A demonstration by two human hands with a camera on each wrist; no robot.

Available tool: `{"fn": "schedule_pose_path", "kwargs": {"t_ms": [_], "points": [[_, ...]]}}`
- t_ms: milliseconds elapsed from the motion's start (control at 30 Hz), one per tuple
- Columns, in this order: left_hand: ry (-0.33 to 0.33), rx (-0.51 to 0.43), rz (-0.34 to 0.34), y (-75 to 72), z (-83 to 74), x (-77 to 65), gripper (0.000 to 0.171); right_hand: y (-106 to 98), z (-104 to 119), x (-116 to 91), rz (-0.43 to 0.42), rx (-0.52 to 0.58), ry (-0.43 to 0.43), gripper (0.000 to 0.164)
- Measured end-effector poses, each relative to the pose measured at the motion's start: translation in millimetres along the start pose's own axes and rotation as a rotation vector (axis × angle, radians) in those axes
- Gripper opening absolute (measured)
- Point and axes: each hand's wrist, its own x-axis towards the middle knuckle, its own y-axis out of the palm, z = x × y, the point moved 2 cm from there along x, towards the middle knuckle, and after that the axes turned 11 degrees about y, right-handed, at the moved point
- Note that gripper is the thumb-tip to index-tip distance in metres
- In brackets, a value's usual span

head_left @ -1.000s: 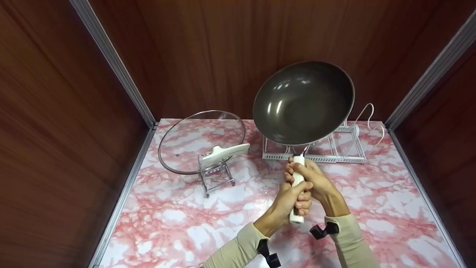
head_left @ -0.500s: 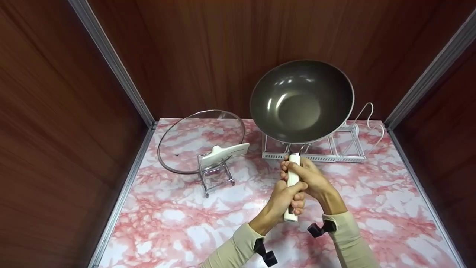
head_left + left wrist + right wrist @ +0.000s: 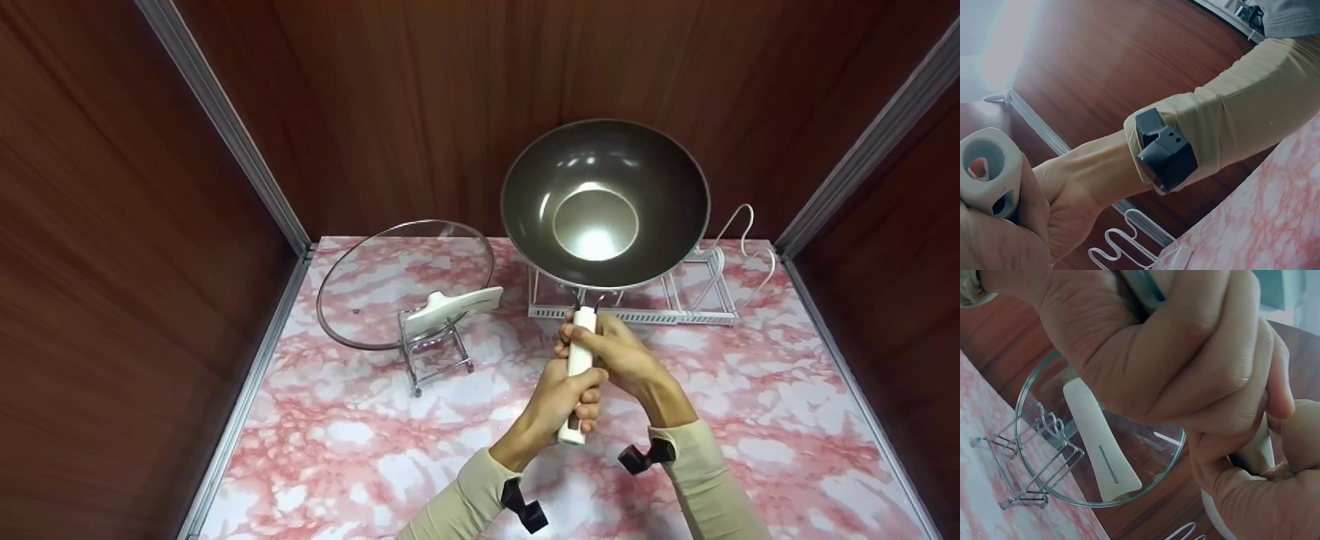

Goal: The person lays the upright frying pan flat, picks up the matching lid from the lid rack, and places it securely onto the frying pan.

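A dark wok [image 3: 600, 210] with a white handle [image 3: 581, 356] is held up, its inside turned towards the head camera. My left hand [image 3: 559, 397] grips the lower part of the handle. Higher up, near the metal neck, my right hand [image 3: 619, 352] wraps round the same handle. In the left wrist view the hollow handle end [image 3: 988, 169] sticks out of the curled fingers. Behind the wok, partly hidden by it, a white wire rack [image 3: 637, 315] stands on the table.
Left of the hands, a glass lid [image 3: 375, 292] with a white grip [image 3: 450, 311] leans in a small chrome stand [image 3: 439, 364]. The pink marbled table [image 3: 360, 450] is bounded by dark wood panels [image 3: 420, 112] at the back and sides.
The wok has turned so its inside faces more towards the head camera. Both hands, still gripping the handle, have shifted left. The lid and racks stay in place.
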Motion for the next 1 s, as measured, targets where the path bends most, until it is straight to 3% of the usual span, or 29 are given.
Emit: {"fn": "schedule_pose_path", "kwargs": {"t_ms": [200, 500, 1000], "points": [[0.011, 0.028, 0.012, -5.8, -3.4, -1.7, 0.011, 2, 1, 1, -0.025, -0.041, 0.023, 0.011], [0.001, 0.057, 0.006, -10.6, -6.5, -2.7, 0.012, 4, 0, 2, -0.024, -0.003, 0.046, 0.018], [-0.010, 0.017, 0.033, -17.3, -15.6, -10.8, 0.014, 4, -2, 2, -0.003, -0.057, 0.042, 0.022]]}}
